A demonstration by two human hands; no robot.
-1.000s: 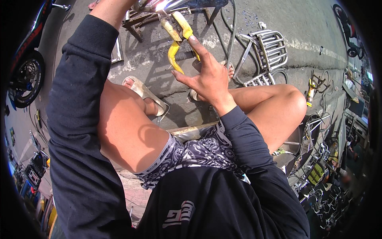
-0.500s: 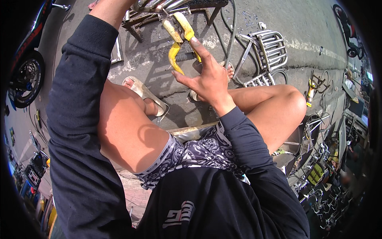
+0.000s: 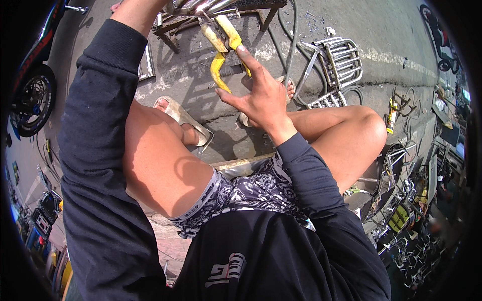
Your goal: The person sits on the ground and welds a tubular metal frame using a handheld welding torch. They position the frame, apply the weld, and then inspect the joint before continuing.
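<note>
Running off the top edge: left forearm (image 3: 138,17); left hand out of frame, can't tell its state. Next, shiny metal tubes (image 3: 217,6) on a low dark stand (image 3: 271,5). Yellow clamp tool (image 3: 217,61) near the tubes, right hand (image 3: 266,95) clamped on it, thumb by the curved lever. Then grey hose (image 3: 296,25), slatted metal rack (image 3: 344,62) on floor.

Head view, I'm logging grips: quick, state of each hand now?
Left hand: out of view, cannot be told.
Right hand: holding the yellow tongs-like tool.
</note>
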